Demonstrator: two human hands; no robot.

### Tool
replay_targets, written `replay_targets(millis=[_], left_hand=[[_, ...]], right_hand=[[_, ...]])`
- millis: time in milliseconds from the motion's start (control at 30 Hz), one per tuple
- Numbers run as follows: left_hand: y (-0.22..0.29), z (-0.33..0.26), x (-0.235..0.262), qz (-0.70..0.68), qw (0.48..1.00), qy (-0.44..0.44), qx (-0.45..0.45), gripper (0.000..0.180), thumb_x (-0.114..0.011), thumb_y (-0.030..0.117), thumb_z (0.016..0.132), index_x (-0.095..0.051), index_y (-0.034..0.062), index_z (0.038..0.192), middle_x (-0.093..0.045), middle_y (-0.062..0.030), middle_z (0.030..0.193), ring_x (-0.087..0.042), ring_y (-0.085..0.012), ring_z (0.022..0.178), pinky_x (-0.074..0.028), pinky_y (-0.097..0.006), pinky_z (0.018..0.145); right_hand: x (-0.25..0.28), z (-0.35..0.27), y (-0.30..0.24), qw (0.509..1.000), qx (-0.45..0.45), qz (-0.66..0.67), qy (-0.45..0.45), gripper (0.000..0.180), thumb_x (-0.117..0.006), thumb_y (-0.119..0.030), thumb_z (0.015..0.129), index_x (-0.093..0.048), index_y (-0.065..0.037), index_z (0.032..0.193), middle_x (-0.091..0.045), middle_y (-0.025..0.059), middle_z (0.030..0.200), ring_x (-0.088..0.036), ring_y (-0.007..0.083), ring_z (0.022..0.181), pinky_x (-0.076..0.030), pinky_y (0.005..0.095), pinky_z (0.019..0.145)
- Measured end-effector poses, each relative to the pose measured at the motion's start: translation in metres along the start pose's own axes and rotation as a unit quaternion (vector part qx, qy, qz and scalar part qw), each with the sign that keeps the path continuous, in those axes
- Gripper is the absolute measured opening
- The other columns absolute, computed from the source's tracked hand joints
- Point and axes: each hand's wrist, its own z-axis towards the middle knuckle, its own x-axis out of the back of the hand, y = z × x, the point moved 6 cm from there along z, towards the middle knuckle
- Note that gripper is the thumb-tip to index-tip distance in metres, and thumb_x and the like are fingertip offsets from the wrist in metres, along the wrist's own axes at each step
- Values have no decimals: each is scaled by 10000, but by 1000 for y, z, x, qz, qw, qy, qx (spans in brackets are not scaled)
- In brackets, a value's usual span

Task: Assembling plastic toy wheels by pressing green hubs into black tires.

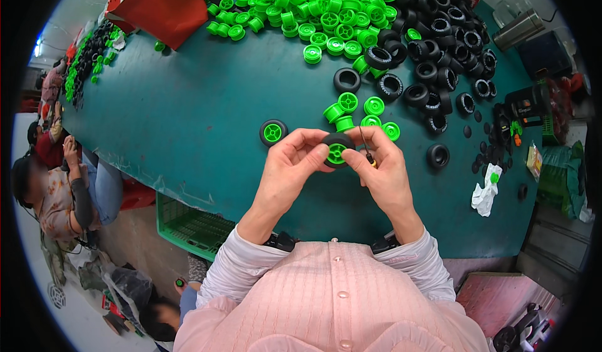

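You held a small toy wheel (337, 151), black tyre around a green hub, just above the near edge of the teal table (188, 120); it sat between both sets of fingertips, hub face turned up toward you. Your left hand (290, 167) was curled nearly closed, thumb and forefinger pinching the wheel's left rim; your right hand (384, 170) pinched the right rim the same way, and a thin dark tool (366, 145) with a yellowish tip stood up between its fingers; I could not tell how firmly that tool was gripped.

Just beyond the wheel lay a few loose green hubs (360, 115); one finished wheel (273, 132) rested to the left, apart from your hands; a single black tyre (438, 156) lay to the right. Farther out, a big heap of green hubs (313, 7) met a heap of black tyres (439, 32); a red bag (160, 4) sat at the far left corner; a white rag (484, 192) lay near the right edge; other people sat along the left side.

Risks, as I judged them: the grip was fingertips only, so a squeeze off-centre could pop the tyre off the hub or flick the wheel onto the floor over the near edge; the tool shared the right hand, so it might slip or jab the left thumb; a dropped wheel could scatter the loose hubs.
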Motion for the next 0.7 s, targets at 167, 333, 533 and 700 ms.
replay_targets(millis=[167,333,533,700], left_hand=[[-1,0,-2,65,998,-11,4,270,-637,151,998,-619,-24,1203,-669,-53,1042,-642,-106,915,-560,-267,767],[-7,-1,-3,12,1000,23,-3,257,-631,152,1004,-619,-23,1190,-665,-34,991,-631,-86,876,-546,-245,733],[-6,-1,4,39,999,7,25,275,-642,153,997,-611,-23,1206,-665,-36,964,-642,-101,875,-563,-257,737],[-5,0,0,-23,999,24,-4,298,-639,183,1000,-620,-13,1224,-687,-73,1087,-662,-140,977,-590,-297,785]], right_hand=[[3,-1,-1,992,68,-110,-5,208,-722,-93,889,-668,6,1064,-657,32,879,-512,75,656,-425,239,598],[-6,1,-3,987,124,-97,35,193,-706,-96,904,-661,14,1056,-669,63,890,-557,121,661,-444,245,610],[-4,0,-8,993,41,-105,-26,233,-722,-113,902,-649,-2,1092,-674,61,895,-582,111,666,-451,250,587],[2,0,0,992,60,-108,-14,266,-731,-108,890,-649,-11,1123,-662,39,885,-538,69,648,-422,234,573]])
